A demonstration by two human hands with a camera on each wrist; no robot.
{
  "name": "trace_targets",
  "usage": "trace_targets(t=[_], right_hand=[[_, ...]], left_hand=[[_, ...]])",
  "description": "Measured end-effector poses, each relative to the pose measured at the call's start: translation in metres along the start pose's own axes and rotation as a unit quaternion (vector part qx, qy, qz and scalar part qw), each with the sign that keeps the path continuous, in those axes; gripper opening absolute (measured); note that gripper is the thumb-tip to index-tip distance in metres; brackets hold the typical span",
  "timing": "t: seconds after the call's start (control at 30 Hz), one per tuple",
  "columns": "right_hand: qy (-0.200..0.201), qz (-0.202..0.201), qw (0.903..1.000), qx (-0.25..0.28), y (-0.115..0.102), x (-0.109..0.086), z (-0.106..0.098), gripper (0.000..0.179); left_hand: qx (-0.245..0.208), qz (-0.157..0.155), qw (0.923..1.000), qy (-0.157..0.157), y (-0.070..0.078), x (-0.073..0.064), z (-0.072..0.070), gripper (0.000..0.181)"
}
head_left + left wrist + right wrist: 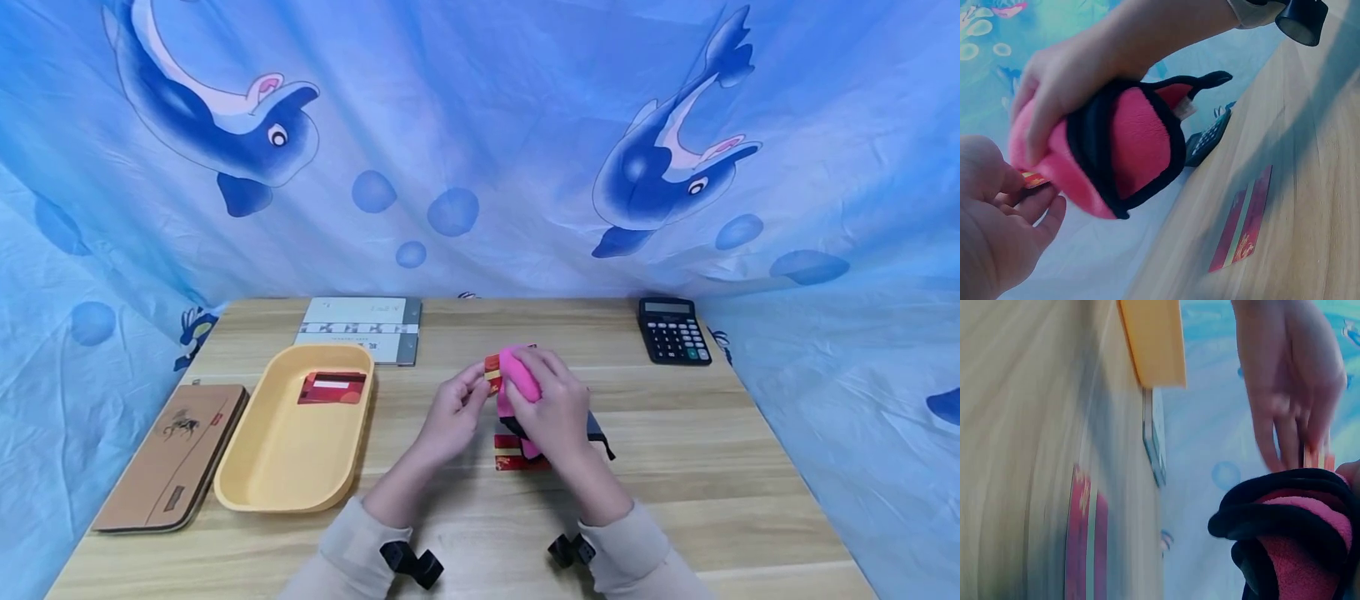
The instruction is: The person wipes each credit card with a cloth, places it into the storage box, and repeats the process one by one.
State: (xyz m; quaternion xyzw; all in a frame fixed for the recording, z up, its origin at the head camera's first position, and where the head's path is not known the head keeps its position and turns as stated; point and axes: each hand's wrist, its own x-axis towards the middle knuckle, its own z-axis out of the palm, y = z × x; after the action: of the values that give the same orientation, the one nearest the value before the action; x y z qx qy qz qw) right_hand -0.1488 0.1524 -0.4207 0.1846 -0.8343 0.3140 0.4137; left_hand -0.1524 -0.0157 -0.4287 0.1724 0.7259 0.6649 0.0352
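Observation:
My left hand point(453, 410) pinches a red and gold card point(492, 374) between thumb and fingers; its far part is covered by pink cloth. In my right hand point(553, 406) is a pink fleece cloth with black edging point(1141, 140), bunched and folded around the card's end. The cloth is held above the table, its black-trimmed flaps hanging open in the right wrist view. Below it, another red card with a gold stripe point(510, 463) lies flat on the wood, partly covered from the head view by the cloth and right hand.
Left of the hands stands a yellow tray point(288, 462) holding a red card point(332, 388). A brown case with a horse print point(172, 462) lies beside it. A grey-white notebook point(360, 312) is behind the tray, and a black calculator point(673, 332) sits at the back right.

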Motion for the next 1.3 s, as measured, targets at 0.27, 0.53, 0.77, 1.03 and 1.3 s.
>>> trace_targets(t=[0.27,0.53,0.77,1.03,1.3], right_hand=[[-0.004,-0.028,0.9983,0.052,-0.015,-0.003,0.001,0.028],[0.024,0.015,0.9996,0.005,0.008,-0.003,-0.01,0.033],[0.022,0.067,0.9972,-0.025,0.027,-0.003,-0.025,0.037],[0.047,0.086,0.9951,-0.018,0.039,-0.016,-0.041,0.037],[0.059,0.094,0.9938,-0.007,0.041,-0.017,-0.047,0.038]], left_hand=[[-0.02,-0.006,0.9994,-0.027,0.001,-0.002,0.003,0.044],[0.009,-0.028,0.9994,0.019,0.009,-0.006,-0.003,0.038],[-0.032,-0.02,0.9972,0.064,0.009,-0.003,-0.014,0.04],[-0.103,0.005,0.9907,0.088,0.006,-0.003,-0.021,0.031],[-0.078,-0.006,0.9943,0.072,0.005,-0.003,-0.024,0.036]])
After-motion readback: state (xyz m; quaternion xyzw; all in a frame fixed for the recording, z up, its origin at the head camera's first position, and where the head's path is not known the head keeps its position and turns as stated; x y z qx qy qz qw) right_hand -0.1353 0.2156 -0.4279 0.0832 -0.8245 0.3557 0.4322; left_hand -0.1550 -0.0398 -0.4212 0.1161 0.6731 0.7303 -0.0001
